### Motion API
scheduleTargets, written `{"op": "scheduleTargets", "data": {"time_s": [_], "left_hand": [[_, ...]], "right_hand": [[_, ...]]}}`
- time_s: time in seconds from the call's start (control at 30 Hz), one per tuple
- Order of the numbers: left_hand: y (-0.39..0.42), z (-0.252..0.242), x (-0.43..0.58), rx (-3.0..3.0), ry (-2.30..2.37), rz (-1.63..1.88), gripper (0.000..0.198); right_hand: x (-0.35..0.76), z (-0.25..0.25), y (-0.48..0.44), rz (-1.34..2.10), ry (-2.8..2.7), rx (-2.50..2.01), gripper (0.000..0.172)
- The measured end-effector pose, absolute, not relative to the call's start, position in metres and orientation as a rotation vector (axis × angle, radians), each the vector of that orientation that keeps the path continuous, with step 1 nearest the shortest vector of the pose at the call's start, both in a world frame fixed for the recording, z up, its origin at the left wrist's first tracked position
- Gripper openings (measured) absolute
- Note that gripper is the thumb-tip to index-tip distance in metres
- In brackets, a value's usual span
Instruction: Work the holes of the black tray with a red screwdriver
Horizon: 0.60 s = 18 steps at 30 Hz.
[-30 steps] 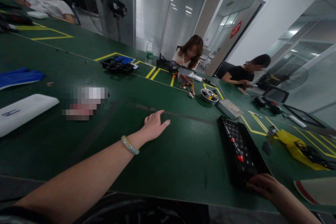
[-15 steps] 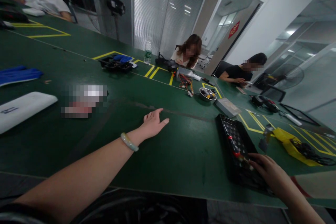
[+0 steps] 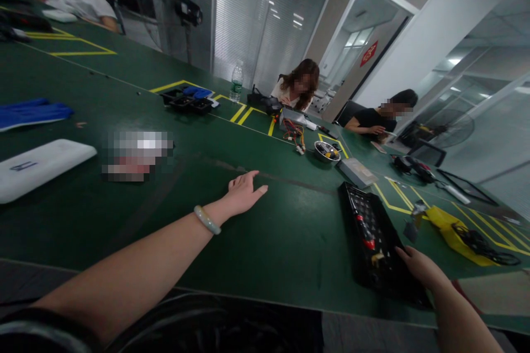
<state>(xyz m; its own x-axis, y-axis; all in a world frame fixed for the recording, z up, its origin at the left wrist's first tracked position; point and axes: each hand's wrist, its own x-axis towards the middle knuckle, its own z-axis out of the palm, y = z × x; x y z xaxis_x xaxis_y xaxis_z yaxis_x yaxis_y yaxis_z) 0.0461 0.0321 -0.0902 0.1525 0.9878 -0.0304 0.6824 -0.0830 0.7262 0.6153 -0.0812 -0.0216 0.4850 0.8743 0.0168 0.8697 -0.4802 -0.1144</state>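
Note:
My left hand (image 3: 243,193) lies flat on the green table (image 3: 265,242), fingers stretched out, holding nothing; a pale bangle (image 3: 207,219) circles the wrist. My right hand (image 3: 418,267) rests on the near right edge of a black tool tray (image 3: 375,237) at the table's front right. Its fingers curl over the tray's rim. Red-handled bits and a small yellow piece lie inside the tray, just left of the fingers.
A white flat case (image 3: 37,168) and blue gloves (image 3: 33,113) lie at left. Farther back are black trays (image 3: 186,102), a water bottle (image 3: 236,83), a steel bowl (image 3: 327,151), wires, a grey box (image 3: 358,172). A yellow part (image 3: 453,229) sits right. Three people sit around the table.
My right hand slid from the tray's near corner up onto its inside, then back to its right edge. The left hand stayed still. The view shifted slightly.

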Motion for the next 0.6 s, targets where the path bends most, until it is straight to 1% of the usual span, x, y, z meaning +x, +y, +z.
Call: {"op": "scheduleTargets", "data": {"time_s": [0.1,0.3,0.47,0.6], "left_hand": [[0.033,-0.090,0.047,1.800,1.584,0.697,0.080],[0.035,-0.081,0.045,1.682,1.582,0.811,0.067],[0.036,-0.077,0.041,1.575,1.519,0.883,0.076],[0.042,-0.080,0.040,1.591,1.424,0.973,0.075]], "right_hand": [[0.594,-0.009,-0.083,0.218,-1.573,-2.585,0.027],[0.520,0.003,-0.082,0.262,-1.623,-2.509,0.036],[0.429,-0.007,-0.067,0.366,-1.754,-2.353,0.039],[0.357,-0.021,-0.046,0.467,-1.855,-2.229,0.038]]}}
